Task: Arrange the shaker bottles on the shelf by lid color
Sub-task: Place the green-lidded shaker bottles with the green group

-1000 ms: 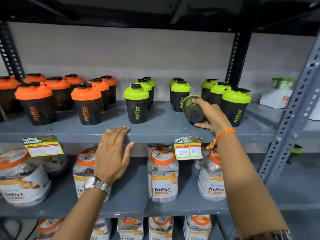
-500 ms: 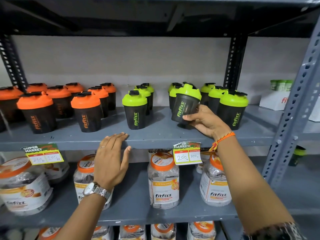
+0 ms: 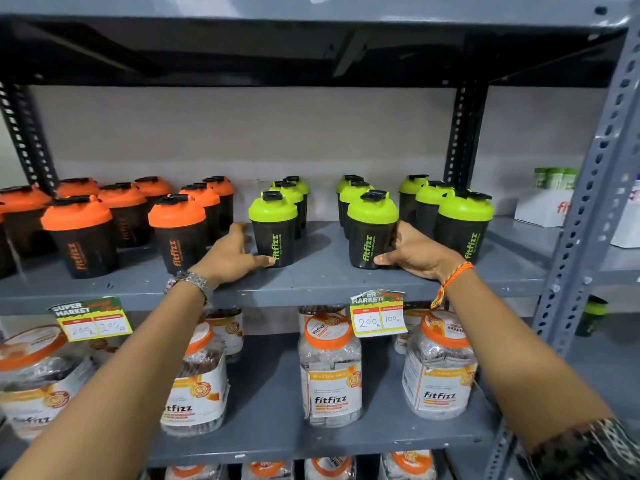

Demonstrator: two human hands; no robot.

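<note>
Black shaker bottles stand on the grey shelf. Several with orange lids fill the left half, several with green lids the right half. My right hand wraps the lower part of an upright green-lid shaker that stands on the shelf at the front of the middle green row. My left hand rests on the shelf with its fingers curled around the base of another front green-lid shaker. Three more green-lid shakers stand in a row at the right.
Price tags hang on the shelf edge. Clear jars with orange lids fill the shelf below. A slotted steel upright stands at the right, with a white box and green items beyond it.
My right hand has set the tilted green-lid shaker upright on the shelf. My left hand has moved up from the shelf edge to the front green-lid shaker on the left.
</note>
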